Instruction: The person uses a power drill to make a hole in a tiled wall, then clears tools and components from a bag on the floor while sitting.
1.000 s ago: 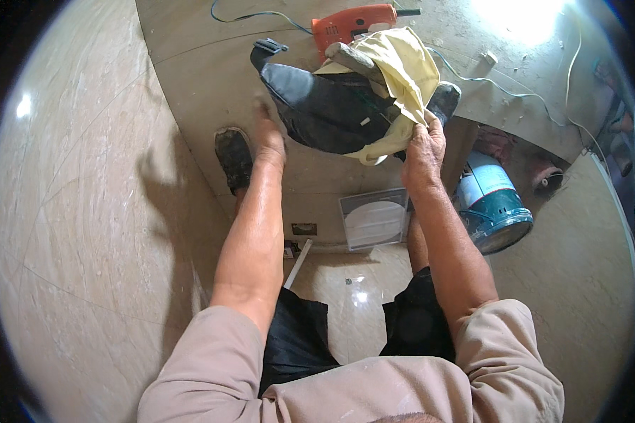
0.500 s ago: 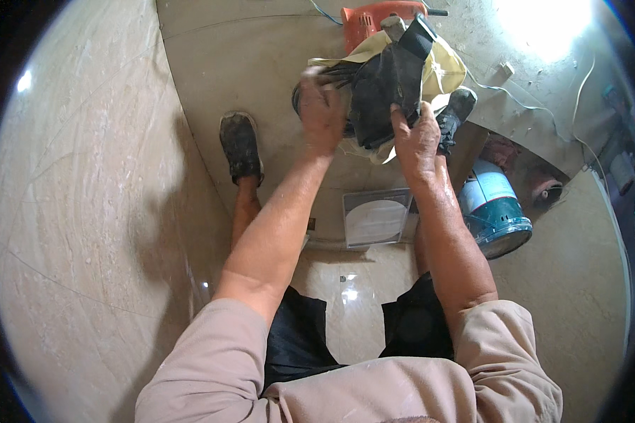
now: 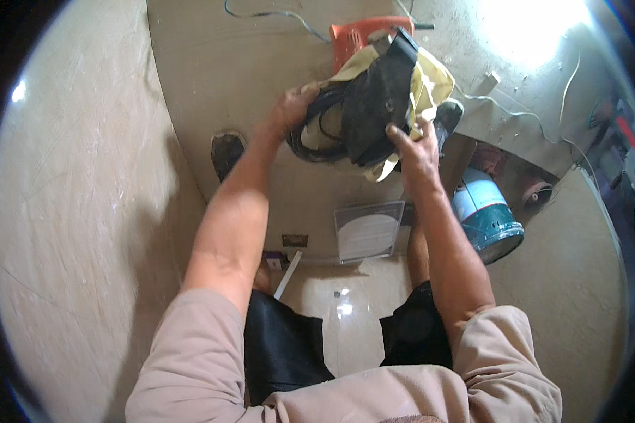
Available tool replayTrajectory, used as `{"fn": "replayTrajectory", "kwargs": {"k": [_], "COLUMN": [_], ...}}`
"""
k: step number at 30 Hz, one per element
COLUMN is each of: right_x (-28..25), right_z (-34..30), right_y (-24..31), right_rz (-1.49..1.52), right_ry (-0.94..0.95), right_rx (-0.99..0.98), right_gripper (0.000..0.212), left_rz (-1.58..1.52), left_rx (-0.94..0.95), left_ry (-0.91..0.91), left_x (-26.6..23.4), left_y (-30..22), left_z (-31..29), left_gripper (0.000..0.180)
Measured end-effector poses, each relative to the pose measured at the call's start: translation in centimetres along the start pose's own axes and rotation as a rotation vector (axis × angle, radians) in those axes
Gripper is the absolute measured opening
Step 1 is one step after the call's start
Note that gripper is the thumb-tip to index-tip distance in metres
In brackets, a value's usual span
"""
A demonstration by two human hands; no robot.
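Note:
A black and yellow fabric bag (image 3: 379, 102) is held up between my hands, ahead of me. Its left rim is gripped by my left hand (image 3: 295, 107), fingers closed near the yellow edge. My right hand (image 3: 416, 156) pinches the black front panel, thumb on the outside and the other fingers partly hidden behind it. A coil of black cable (image 3: 316, 151) hangs at the left of the bag, below my left hand. Just beyond the bag lies an orange power tool (image 3: 344, 48), partly covered by it.
A teal and pale blue bucket (image 3: 492, 224) lies tilted at the right, beside a dark opening. A clear-framed sheet (image 3: 369, 234) and a small recessed box (image 3: 294, 240) are between my legs. Thin cords (image 3: 518, 111) run across the surface at the upper right.
My left hand has moved left, away from the bag's middle, and its motion blur has lessened. The bag's left side is spread wider, and the cable loops show more.

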State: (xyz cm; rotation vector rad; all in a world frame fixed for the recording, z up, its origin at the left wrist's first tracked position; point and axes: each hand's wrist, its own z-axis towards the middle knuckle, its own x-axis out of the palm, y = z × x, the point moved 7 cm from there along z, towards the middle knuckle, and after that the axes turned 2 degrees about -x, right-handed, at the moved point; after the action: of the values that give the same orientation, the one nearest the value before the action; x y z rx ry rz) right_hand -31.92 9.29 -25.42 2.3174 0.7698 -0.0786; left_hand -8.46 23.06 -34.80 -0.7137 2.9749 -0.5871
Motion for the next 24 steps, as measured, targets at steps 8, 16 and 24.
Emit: {"fn": "replayTrajectory", "kwargs": {"k": [8, 16, 24], "right_x": [-3.3, 0.6, -1.8], "right_z": [-7.0, -13.6, -15.4], "right_y": [1.7, 4.8, 6.8], "right_rz": [-0.222, 0.641, -0.202], "right_ry": [-0.003, 0.236, -0.081], "right_rx": [0.249, 0.622, 0.333], "right_gripper": [0.035, 0.036, 0.033], "left_rz": [-0.114, 0.599, 1.078], "left_rx": [-0.056, 0.421, 0.066], "left_ry": [-0.299, -0.171, 0.003], "left_x": [2.7, 16.3, 15.5], "left_y": [-0.3, -8.0, -13.1], "left_z": [-10.8, -24.3, -30.8], "left_gripper": [0.039, 0.045, 0.057]}}
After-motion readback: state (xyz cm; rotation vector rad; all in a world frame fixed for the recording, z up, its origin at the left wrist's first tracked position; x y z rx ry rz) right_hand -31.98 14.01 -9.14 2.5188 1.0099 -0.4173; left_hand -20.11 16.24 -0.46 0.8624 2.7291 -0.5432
